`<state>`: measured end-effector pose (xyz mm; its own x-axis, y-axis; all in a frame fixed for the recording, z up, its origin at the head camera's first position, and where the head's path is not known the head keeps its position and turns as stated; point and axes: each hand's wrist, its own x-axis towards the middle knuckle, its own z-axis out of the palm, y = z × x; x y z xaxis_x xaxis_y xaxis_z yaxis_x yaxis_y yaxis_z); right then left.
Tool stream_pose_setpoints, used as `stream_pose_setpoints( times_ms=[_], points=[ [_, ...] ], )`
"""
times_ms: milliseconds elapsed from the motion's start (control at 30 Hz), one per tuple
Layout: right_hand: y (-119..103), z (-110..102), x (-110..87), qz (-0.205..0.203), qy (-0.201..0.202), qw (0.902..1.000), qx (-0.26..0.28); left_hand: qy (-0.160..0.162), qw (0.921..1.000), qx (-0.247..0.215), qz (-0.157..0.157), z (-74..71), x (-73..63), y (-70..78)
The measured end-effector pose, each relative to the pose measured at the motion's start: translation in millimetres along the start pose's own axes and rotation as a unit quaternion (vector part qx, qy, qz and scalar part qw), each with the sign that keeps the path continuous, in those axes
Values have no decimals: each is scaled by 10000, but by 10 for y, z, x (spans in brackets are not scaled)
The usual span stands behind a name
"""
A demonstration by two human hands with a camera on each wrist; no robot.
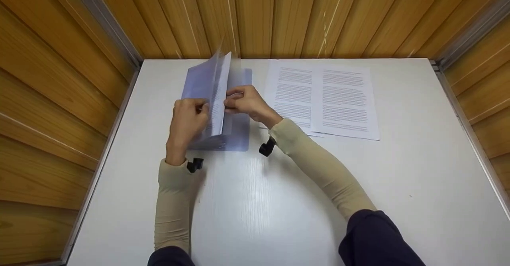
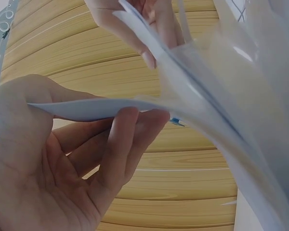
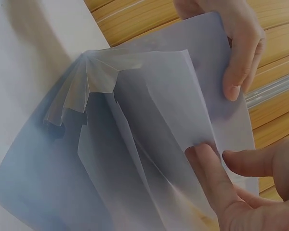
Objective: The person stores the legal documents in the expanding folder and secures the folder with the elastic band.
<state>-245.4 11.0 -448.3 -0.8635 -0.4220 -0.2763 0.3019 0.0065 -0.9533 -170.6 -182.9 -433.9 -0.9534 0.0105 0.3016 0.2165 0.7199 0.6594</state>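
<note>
A blue translucent display book (image 1: 240,141) lies on the white table with its cover lifted and its clear pockets (image 3: 102,72) fanned upright. In the head view a printed sheet (image 1: 221,98) stands among the pockets. My left hand (image 1: 187,118) grips the raised cover and leaves at the left, the thumb on one face and fingers on the other. From the other side my right hand (image 1: 248,101) pinches the edge of a pocket page between thumb and fingers. In the right wrist view, the right fingers (image 3: 209,168) lie against the near face of that page.
Printed paper sheets (image 1: 344,98) lie side by side at the back of the table, right of the display book. Wood-patterned walls (image 1: 255,18) bound the white table (image 1: 247,202) at the back and both sides. Small black wrist cameras (image 1: 267,146) sit on the sleeves.
</note>
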Motion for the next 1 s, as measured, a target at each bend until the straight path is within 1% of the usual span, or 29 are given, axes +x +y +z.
stream_pose_setpoints(
  times_ms=[200,433,567,800,1000],
  points=[
    [-59,-91,-119,-77,-52,9999,-50,-30,10000,-54,-64,-2,-7,-8],
    [-112,-245,-231,-351,-220,9982,-433,16,10000,-15,-53,-27,-2,-27],
    [-146,-343,-277,-423,-185,9974,-552,88,10000,31,35,-38,6,-35],
    [-187,-581,-374,-534,-98,9941,-935,87,9999,-50,38,-24,18,-30],
    [-205,-780,-446,-615,143,9894,-1311,104,9999,12,13,-22,13,-14]
  ],
)
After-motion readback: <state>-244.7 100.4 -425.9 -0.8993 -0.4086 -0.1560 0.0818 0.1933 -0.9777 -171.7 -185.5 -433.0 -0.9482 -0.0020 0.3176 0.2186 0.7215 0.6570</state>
